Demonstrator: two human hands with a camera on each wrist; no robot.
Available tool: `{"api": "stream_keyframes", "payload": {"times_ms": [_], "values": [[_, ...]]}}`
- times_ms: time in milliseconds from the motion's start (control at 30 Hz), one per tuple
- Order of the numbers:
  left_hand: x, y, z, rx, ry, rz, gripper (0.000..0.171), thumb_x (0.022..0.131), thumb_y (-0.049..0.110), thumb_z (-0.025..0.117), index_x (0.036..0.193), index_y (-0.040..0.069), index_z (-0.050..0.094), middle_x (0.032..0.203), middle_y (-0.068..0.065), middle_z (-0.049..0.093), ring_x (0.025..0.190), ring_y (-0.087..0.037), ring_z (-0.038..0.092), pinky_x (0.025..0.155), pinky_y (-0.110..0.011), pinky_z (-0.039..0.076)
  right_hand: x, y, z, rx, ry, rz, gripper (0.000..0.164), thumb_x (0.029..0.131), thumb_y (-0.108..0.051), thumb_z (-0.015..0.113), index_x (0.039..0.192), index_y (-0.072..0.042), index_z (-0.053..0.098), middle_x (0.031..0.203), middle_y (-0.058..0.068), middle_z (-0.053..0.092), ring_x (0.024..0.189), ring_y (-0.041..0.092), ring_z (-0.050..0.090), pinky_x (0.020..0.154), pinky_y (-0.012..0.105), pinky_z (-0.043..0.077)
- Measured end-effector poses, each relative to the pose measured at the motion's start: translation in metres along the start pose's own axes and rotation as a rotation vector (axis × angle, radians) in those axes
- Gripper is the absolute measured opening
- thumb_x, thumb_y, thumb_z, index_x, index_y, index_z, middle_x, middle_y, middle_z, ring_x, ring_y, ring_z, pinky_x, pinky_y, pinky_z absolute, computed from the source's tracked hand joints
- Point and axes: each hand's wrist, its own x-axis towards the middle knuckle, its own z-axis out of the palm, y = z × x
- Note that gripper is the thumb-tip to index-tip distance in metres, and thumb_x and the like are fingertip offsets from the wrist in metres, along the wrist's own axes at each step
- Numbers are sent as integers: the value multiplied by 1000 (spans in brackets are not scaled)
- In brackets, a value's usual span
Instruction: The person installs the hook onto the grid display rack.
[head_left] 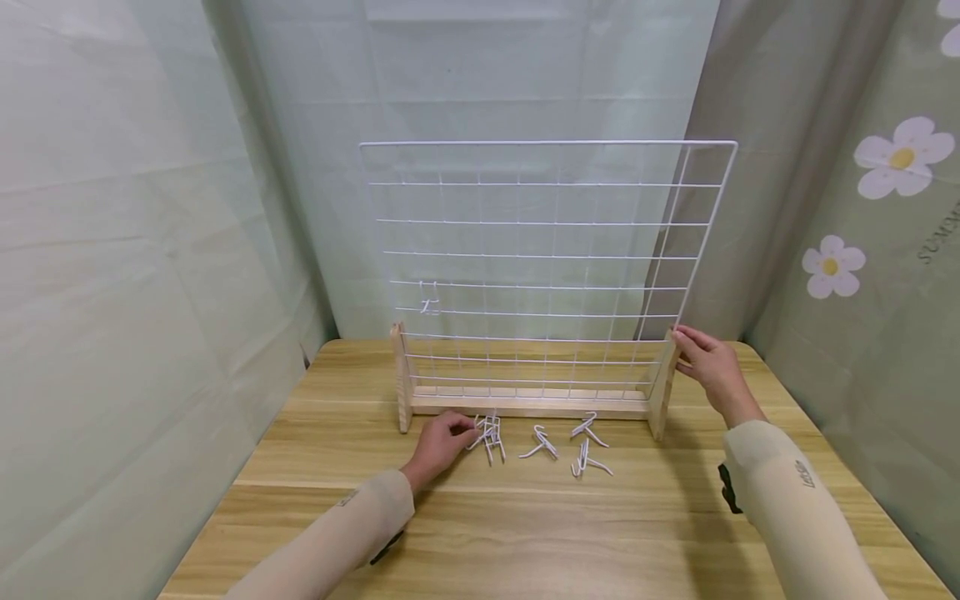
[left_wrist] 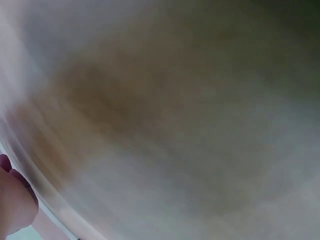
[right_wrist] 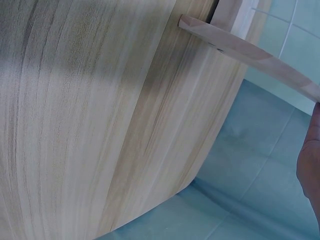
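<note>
A white wire grid panel [head_left: 555,223] stands upright in a wooden base [head_left: 525,407]. My right hand [head_left: 711,367] grips the top of the base's right side post [head_left: 662,392], which also crosses the right wrist view as a wooden upright [right_wrist: 245,50]. In front of the base, my left hand [head_left: 441,446] has its fingertips at the left edge of a cluster of white wire hooks [head_left: 492,435]; whether they pinch one is too small to tell. One white hook [head_left: 427,305] hangs on the grid's lower left. The left wrist view is mostly blurred.
Several loose hooks lie right of the cluster: one hook [head_left: 542,443] near the middle, another hook [head_left: 589,428] by the base and a third hook [head_left: 589,461] nearer me. The wood-grain table [head_left: 525,542] is bordered by pale green curtains [head_left: 187,275] and a flowered cloth [head_left: 862,333].
</note>
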Motion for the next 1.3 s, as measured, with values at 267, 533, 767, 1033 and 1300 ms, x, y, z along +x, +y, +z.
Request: {"api": "stream_keyframes", "payload": {"times_ms": [267,533,767,1033,1300], "values": [[1,0,-4,87,-9,19,6,85,10,77,85,11,72,86,3,65,83,-15,60,77,-34,50,1,1,0,2,1,2,68,102,-46,47,151,-1,37,151,23,37,135,35,42,101,39,41],[-1,-2,-4,204,-1,57,9,82,10,78,81,11,69,80,4,61,75,-13,56,70,-31,48,2,2,-1,-6,2,-8,67,102,-46,48,150,-1,38,148,19,42,129,27,48,97,32,45],[0,0,-2,264,13,26,8,83,16,78,80,11,72,80,4,62,75,-14,57,70,-34,49,3,2,-1,4,14,0,66,100,-45,51,149,-2,40,146,17,44,127,24,50,97,33,46],[0,0,-1,309,43,77,7,84,14,78,81,8,75,80,2,63,74,-15,59,68,-35,49,2,1,0,4,2,-3,68,101,-46,49,150,0,37,148,20,41,134,35,43,98,36,44],[4,2,-4,247,90,134,8,85,14,78,81,8,75,80,2,66,74,-13,60,67,-32,50,2,1,-1,13,5,8,67,100,-45,51,150,-1,39,143,13,46,124,21,51,98,35,45]]}}
